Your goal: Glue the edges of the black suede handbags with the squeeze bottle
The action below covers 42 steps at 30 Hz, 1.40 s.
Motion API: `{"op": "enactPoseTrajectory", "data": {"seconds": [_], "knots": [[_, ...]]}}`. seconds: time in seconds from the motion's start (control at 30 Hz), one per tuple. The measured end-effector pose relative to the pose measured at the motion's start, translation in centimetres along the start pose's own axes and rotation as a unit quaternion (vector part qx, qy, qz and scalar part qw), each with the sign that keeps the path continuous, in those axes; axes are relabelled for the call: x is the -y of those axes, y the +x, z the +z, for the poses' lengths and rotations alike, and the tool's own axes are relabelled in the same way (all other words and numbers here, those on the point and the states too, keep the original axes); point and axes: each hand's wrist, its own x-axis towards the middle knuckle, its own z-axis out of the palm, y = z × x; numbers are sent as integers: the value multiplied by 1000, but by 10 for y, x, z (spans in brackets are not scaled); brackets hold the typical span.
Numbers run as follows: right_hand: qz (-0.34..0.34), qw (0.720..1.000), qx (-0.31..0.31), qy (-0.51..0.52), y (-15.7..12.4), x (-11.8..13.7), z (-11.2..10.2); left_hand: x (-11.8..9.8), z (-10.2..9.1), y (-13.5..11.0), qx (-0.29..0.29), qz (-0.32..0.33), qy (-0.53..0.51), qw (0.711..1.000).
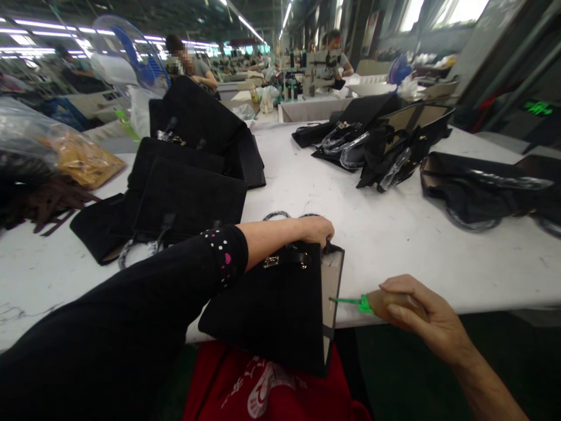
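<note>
A black handbag (280,310) lies at the front edge of the white table (394,234), partly hanging over my lap. My left hand (316,229), on a black-sleeved arm, is closed over the bag's top edge near its handles. My right hand (416,313) is closed round a small brown-handled tool with a green tip (357,303). That green tip touches the bag's open tan-lined side (331,292).
Stacked black bags (188,175) lie to the left, more bags with wrapped handles (385,146) at the back right and far right (482,187). A plastic sack of tan pieces (83,158) and dark straps (39,199) sit far left. A blue fan (131,58) and other workers are behind.
</note>
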Motion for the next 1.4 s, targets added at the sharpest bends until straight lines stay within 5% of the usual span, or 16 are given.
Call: {"op": "enactPoseTrajectory", "data": {"seconds": [0.13,0.27,0.43,0.57,0.7,0.83,0.97,1.13,1.27,1.4], "knots": [[14,998,-61,-18,5,-5,0,-1,0,-1,-1,-5,-1,1000],[18,1000,-16,-6,3,-2,-4,0,0,-1,-4,0,-5,1000],[31,999,-37,4,-4,4,-6,1,1,0,-4,-1,-9,1000],[13,999,38,32,-13,7,-4,0,0,-1,-3,0,-7,1000],[12,1000,-11,16,-20,10,-1,-2,0,-3,-7,-3,-9,1000],[5,999,35,35,-24,16,1,-4,-2,-6,-6,-7,-9,1000],[18,999,-36,3,-25,20,3,-5,-2,-8,-8,-9,-9,1000],[1,998,48,35,-29,31,4,-7,-3,-11,-8,-17,-6,1000],[-6,999,52,2,-27,46,4,-11,-20,-25,-6,-34,10,999],[-62,996,63,-28,-16,56,3,-15,-59,-56,-31,-45,41,998]]}}
